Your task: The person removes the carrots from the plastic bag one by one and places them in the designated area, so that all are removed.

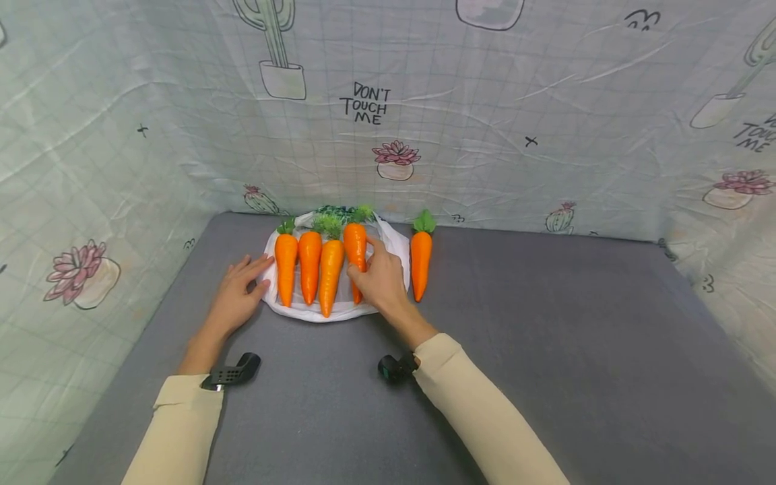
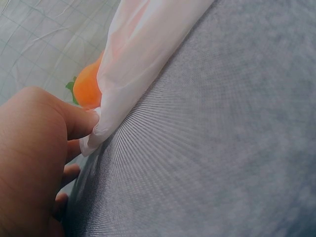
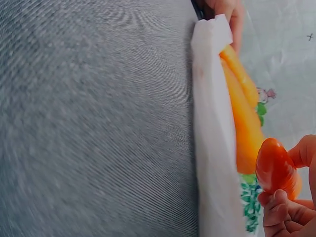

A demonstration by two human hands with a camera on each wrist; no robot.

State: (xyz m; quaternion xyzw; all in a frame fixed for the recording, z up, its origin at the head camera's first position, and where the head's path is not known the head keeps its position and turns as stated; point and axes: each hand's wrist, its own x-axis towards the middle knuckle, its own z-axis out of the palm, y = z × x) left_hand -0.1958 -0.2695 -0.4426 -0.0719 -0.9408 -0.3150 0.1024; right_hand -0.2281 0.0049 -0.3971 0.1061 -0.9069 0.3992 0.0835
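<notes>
A white bag (image 1: pixel 303 314) lies on the grey table with its rim spread round. Three orange carrots with green tops lie side by side in it: the left carrot (image 1: pixel 286 269), the middle carrot (image 1: pixel 310 266) and a lighter carrot (image 1: pixel 330 276). My right hand (image 1: pixel 383 276) holds a fourth carrot (image 1: pixel 355 239) over the bag's right part, thumb and fingers about its body. At the bag's left edge, my left hand (image 1: pixel 236 293) pinches the white rim (image 2: pixel 94 138) between thumb and finger. Another carrot (image 1: pixel 421 266) lies on the table just right of the bag.
The grey table (image 1: pixel 545 337) stretches to the right and toward me. A printed cloth (image 1: pixel 461 135) hangs behind and along both sides. A dark camera is strapped on each wrist, the left camera (image 1: pixel 236 370) and the right camera (image 1: pixel 394 368).
</notes>
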